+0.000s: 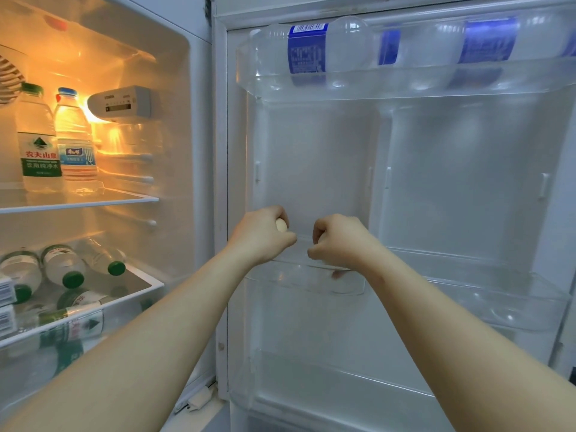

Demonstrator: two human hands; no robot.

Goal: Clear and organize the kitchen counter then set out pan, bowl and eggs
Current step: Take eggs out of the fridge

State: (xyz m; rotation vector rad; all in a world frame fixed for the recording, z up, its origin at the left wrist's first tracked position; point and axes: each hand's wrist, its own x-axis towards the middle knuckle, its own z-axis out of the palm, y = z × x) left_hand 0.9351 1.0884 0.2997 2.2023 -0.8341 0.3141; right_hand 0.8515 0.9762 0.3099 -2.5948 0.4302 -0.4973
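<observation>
Plainly held a pale oval egg [281, 225] in the curled left hand [260, 236], just above the clear plastic door shelf [299, 280] — right hand [341, 241] curled beside it, on what, impossible to tell. Risked cracking the shell by squeezing hard or knocking the shelf rim

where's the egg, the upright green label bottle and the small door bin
egg [281, 225]: head view, the rounded end showing in the left hand [261, 236].
upright green label bottle [39, 157]: head view, its label.
small door bin [296, 280]: head view, its clear front wall.
</observation>
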